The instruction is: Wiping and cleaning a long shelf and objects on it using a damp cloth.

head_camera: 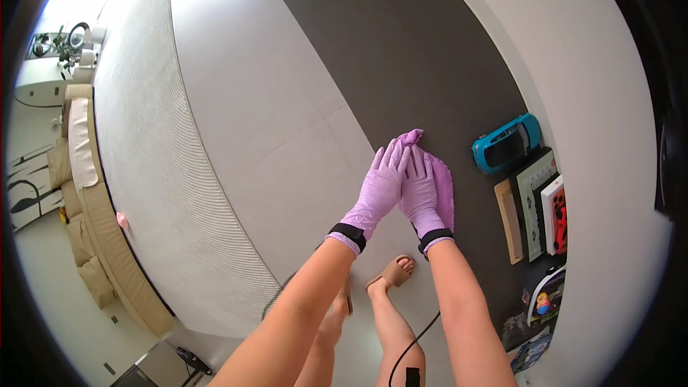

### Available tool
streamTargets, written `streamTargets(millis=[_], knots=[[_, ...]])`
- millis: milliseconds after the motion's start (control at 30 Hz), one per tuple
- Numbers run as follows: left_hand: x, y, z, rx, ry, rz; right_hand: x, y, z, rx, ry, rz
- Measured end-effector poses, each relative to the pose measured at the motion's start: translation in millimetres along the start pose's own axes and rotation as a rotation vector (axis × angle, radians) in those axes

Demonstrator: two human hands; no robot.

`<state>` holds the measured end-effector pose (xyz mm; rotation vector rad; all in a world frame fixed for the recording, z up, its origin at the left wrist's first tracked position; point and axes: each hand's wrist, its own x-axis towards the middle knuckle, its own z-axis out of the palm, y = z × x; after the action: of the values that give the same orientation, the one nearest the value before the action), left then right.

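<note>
My left hand [379, 183], in a thin purple glove, meets my right hand [420, 193], gloved alike, in the middle of the view. Both sets of fingers point away from me, nearly straight and close together. Between and beneath them is a purple cloth [444, 188]. One bunched end of it sticks out past my fingertips, and a loose flap spreads along the right side of my right hand. My palms and thumbs are hidden, as is the part of the cloth under them. Each wrist has a black strap around the glove's cuff.
A dark floor strip [398, 37] borders pale floor tiles [258, 91]. Along the right wall stand a blue toy car [507, 143], a wooden board [508, 223] and several flat boxes. A textured rug [145, 134] and a beige sofa [115, 247] are at left. A black cable [411, 345] crosses my leg.
</note>
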<state>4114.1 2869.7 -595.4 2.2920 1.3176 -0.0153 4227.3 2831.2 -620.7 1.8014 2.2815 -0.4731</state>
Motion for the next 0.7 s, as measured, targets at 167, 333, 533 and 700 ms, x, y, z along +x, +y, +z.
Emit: streamTargets(millis=[167, 333, 533, 700], knots=[[28.4, -12.6, -7.5, 0.179, 0.015, -0.065, 40.1, 7.3, -15.2, 0.205, 0.114, -0.005], [69.2, -60.7, -22.5, 0.233, 0.028, -0.131, 104.9, 0.7, -29.2, 0.191, 0.099, -0.051], [128.9, -162.0, -86.0, 0.36, 0.03, -0.101, 227.9, -39.1, -64.4, 0.228, 0.189, -0.045], [189.1, -247.6, -128.2, 0.317, 0.085, -0.034, 332.4, -68.8, -86.1, 0.13, 0.22, 0.043]])
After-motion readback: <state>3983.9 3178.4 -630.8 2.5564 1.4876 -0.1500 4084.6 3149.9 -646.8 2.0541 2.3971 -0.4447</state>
